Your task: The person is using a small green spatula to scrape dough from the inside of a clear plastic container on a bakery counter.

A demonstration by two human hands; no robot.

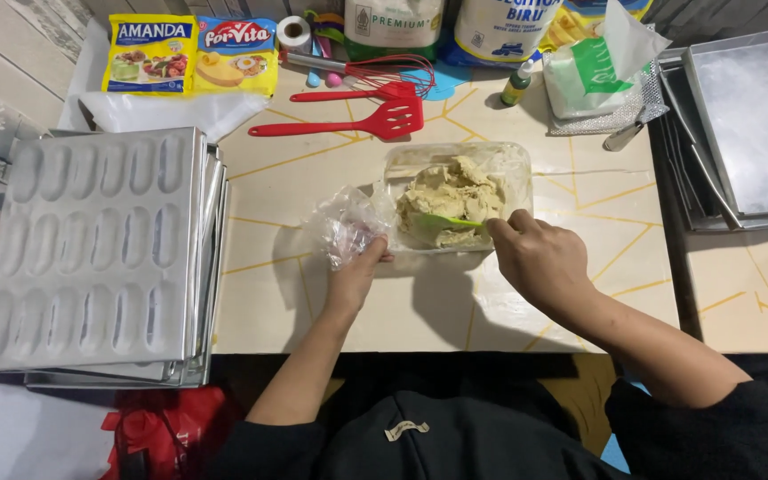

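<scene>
A clear plastic container (513,164) of pale yellow dough (452,197) sits in the middle of the table. My right hand (540,258) is closed around a green spatula (446,221) whose blade lies in the dough at the container's near edge. My left hand (359,267) grips a crumpled clear plastic bag (346,222) just left of the container, with the fingers hidden inside the plastic.
A stack of metal moulded baking trays (91,258) lies at the left. Flat metal pans (753,124) are stacked at the right. At the back are two red spatulas (357,111), a whisk (384,67), a small green bottle (516,84), packets and bags.
</scene>
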